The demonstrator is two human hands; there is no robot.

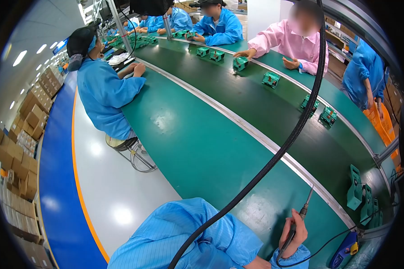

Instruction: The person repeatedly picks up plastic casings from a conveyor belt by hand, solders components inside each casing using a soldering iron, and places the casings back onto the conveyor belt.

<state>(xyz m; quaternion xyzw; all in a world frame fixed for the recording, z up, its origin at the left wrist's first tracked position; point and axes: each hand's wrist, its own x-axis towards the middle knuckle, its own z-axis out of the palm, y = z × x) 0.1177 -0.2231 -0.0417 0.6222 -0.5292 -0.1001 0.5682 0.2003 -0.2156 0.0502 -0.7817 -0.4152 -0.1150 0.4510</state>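
My right hand (294, 233) is closed around the handle of a soldering iron (305, 208). The iron's thin metal tip points up and away, close to the metal rail along the belt. Its dark cord curls below my hand and runs off to the right. From the lower left my left arm, in a blue sleeve (202, 233), reaches across toward the right arm. Only a bit of the left wrist (258, 263) shows at the bottom edge; the left hand itself is out of the picture.
A dark green conveyor belt (256, 107) carries several green units (270, 79). Green housings (354, 188) stand at its right end. A thick black cable (260, 184) hangs across my view. A person in pink (274, 40) touches one unit; a person in blue (105, 85) sits at left.
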